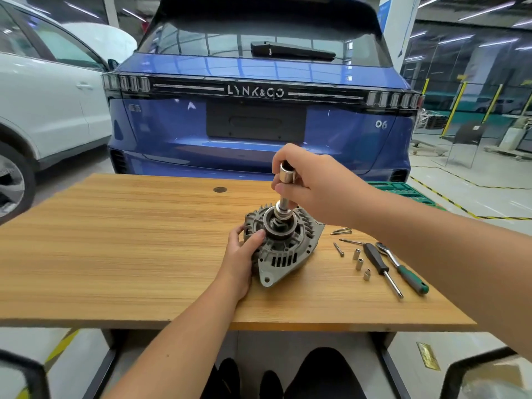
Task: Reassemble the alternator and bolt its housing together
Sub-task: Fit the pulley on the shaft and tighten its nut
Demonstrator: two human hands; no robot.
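Hands both busy: left hand grips alternator; right hand clasps socket tool, handle top hidden.

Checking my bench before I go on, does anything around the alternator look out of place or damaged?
Nothing stands out. The alternator sits on the table, steadied by the left hand, while the right hand holds a socket tool upright on its hub. Loose bolts and small sockets lie beside it, scattered but undamaged.
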